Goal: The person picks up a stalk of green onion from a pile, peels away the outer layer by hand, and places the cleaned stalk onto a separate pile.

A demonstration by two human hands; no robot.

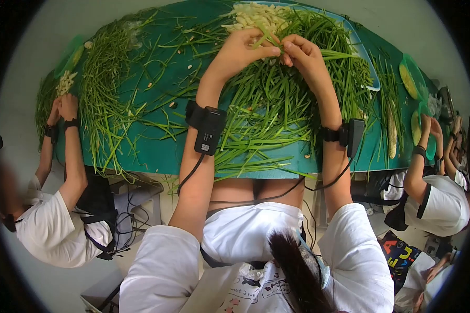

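My left hand (248,51) and my right hand (304,53) meet over a heap of long green leaves (266,99). The fingers of my left hand are closed on a green leafy stalk (265,35), which sticks up between the two hands. My right hand is pinched close beside it, thumb and forefinger together; long green blades stick out to its right. What exactly lies between its fingertips is too small to make out. Just beyond my hands, a pile of pale, finger-like pieces (258,16) sits next to the leaves.
A blue-rimmed tray (374,78) lies under greens at the right. More greens (107,78) cover the left of the green table (159,138). Green baskets (411,78) and a pale cob-like piece (391,130) lie at right. Co-workers sit on both sides. Cables hang from my wrist devices.
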